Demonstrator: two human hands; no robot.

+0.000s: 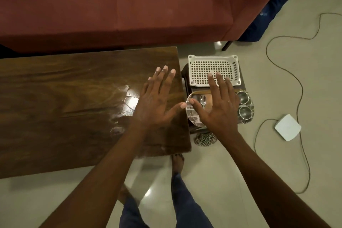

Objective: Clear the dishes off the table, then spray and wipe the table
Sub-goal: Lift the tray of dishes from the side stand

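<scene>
The dark wooden table (64,98) fills the left half of the view, with wet streaks and glare near its right end. My left hand (157,102) hovers flat over that end, fingers spread, holding nothing. My right hand (218,105) is spread above a low stool beside the table, also holding nothing. Under it lies a steel plate (192,114) with a spoon (203,100) on it. Two small steel bowls (244,104) sit to the plate's right. A white perforated plastic tray (212,63) rests behind them. A checked cloth (205,139) lies on the floor by the stool.
A red sofa (129,5) runs along the far side of the table. On the tiled floor to the right lie a white square device (287,127) and a long cable (277,46). A dark blue bag (266,18) leans by the sofa's end. My feet (177,163) stand near the table's corner.
</scene>
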